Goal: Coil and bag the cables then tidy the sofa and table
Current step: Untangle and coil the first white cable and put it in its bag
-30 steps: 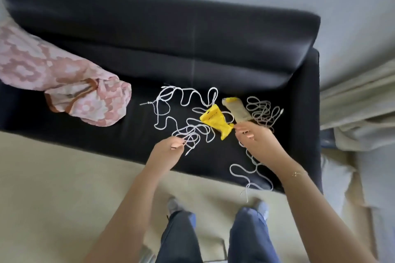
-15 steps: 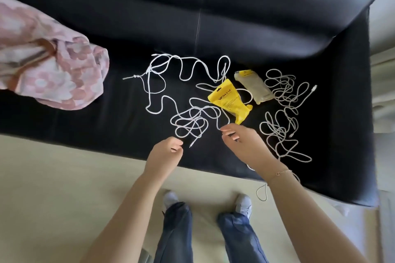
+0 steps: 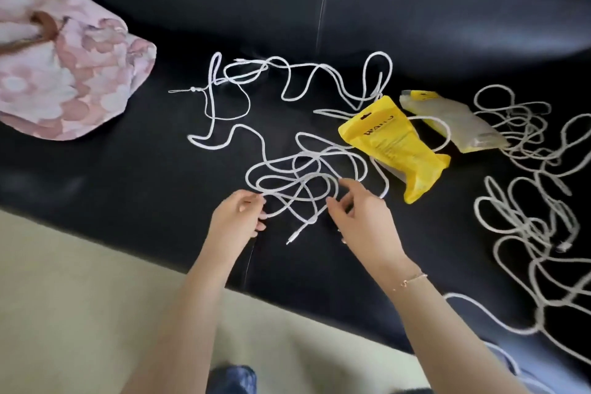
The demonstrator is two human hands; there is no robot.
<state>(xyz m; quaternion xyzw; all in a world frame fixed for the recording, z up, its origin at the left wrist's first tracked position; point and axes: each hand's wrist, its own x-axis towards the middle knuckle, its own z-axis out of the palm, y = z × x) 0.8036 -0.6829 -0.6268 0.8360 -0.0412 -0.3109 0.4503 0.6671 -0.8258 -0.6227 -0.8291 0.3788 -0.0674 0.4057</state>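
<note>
Lying tangled on the sofa [image 3: 128,189], a white cable [image 3: 287,169] — pinched by the left hand [image 3: 236,217], right hand [image 3: 361,217] spread wide just beside it — yellow bag [image 3: 396,147] nearby.

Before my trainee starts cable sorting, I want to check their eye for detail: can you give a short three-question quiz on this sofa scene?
1. True or false: the bright yellow plastic bag lies on the black leather sofa.
2. Which does the left hand touch?
A. the pink floral cushion
B. the tangled white cable on the left
C. the clear bag with a yellow top
3. Fill in: the right hand wears a thin ___ at the wrist.

Key: 1 true; 2 B; 3 bracelet.
</note>
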